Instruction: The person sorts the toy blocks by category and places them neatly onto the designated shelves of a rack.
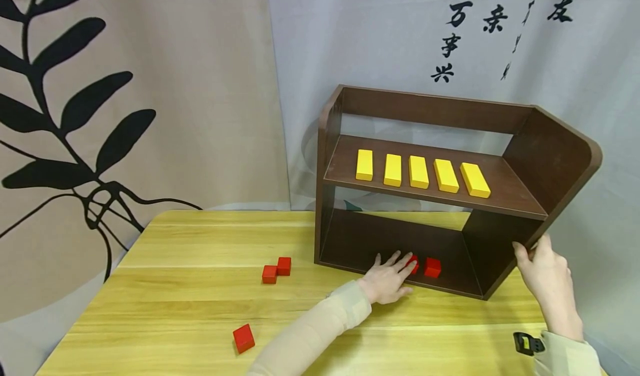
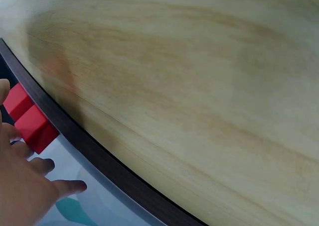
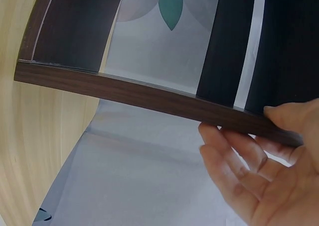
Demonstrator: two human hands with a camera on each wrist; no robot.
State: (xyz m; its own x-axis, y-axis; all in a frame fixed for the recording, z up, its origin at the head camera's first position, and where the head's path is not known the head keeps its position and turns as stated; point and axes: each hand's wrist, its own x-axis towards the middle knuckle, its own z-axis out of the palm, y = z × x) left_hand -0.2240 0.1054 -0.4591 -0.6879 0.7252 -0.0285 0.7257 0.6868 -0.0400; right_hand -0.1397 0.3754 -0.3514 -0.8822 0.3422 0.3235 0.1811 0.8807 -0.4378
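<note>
A dark brown two-tier shelf (image 1: 430, 202) stands on the wooden table. My left hand (image 1: 386, 281) reaches over the front edge of its lower board, fingers spread and fairly straight. Those fingers partly cover one red cube (image 1: 413, 264); a second red cube (image 1: 432, 267) sits just to its right. In the left wrist view both cubes show by the fingertips, the nearer red cube (image 2: 36, 129) apparently touched by them. My right hand (image 1: 549, 279) grips the shelf's right side panel (image 3: 144, 94), thumb on the inner side and fingers on the outer.
Several yellow blocks (image 1: 419, 172) lie in a row on the upper board. Left on the table (image 1: 190, 287), two red cubes (image 1: 270, 274) meet at a corner, and another red cube (image 1: 243, 339) lies nearer the front. A patterned curtain (image 1: 200, 87) hangs behind.
</note>
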